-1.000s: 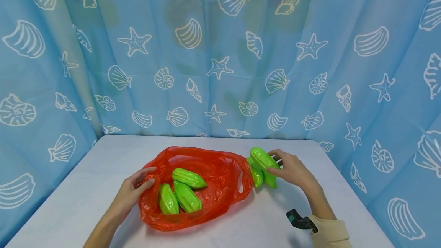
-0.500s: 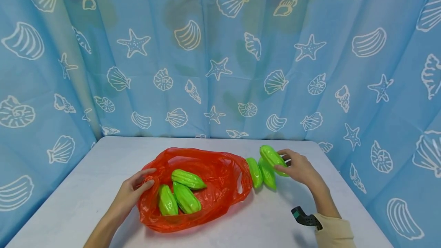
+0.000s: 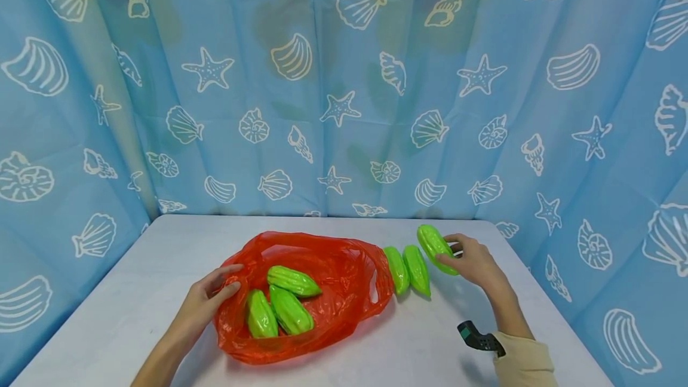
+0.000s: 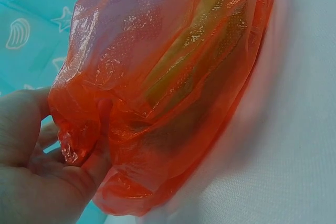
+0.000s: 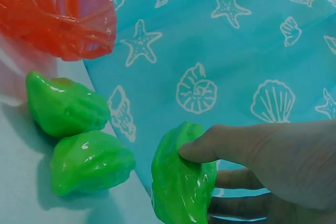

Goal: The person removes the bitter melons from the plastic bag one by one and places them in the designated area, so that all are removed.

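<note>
A red plastic bag (image 3: 344, 321) lies with its mouth wide on the table, several green ridged bitter melons inside, one of them a bitter melon (image 3: 294, 280) at the back. My left hand (image 3: 206, 297) grips the bag's left rim between thumb and fingers; the left wrist view shows the film bunched there. My right hand (image 3: 475, 261) holds another bitter melon (image 5: 184, 182) at the right, thumb on its near side and fingers behind. Between that hand and the bag, two bitter melons lie side by side, a left one (image 3: 396, 270) by the bag's handle and a right one (image 3: 416, 270).
The white table (image 3: 408, 345) ends at a back edge against a blue curtain (image 3: 242, 76) printed with shells and starfish. Curtain also hangs on both sides. A dark strap-like device (image 3: 475, 338) sits at the right sleeve cuff.
My right hand has moved the held bitter melon rightward, off the other two, which now show fully side by side. My left hand and the bag have stayed nearly still.
</note>
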Available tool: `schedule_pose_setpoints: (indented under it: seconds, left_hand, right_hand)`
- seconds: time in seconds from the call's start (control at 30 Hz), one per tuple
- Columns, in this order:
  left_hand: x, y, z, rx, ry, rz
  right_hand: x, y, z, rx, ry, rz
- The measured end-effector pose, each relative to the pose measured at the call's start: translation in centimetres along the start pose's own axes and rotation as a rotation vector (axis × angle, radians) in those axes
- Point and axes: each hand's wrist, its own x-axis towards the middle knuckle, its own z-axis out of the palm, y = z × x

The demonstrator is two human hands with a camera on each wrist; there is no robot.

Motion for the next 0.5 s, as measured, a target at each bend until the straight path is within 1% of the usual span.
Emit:
schedule_pose_setpoints:
  seconds: [0.17,0.3,0.5]
  left_hand:
    - [0.0,-0.1,0.0,-0.003,0.001,-0.006]
    - [0.1,-0.2,-0.1,-0.004,0.002,0.006]
    - [0.2,-0.2,-0.2,-0.009,0.004,0.017]
  right_hand:
    - [0.3,0.2,0.4,-0.013,-0.009,0.029]
    - [0.5,0.5,0.7,-0.022,-0.013,0.058]
    - [0.7,0.9,1.1,-0.025,-0.011,0.077]
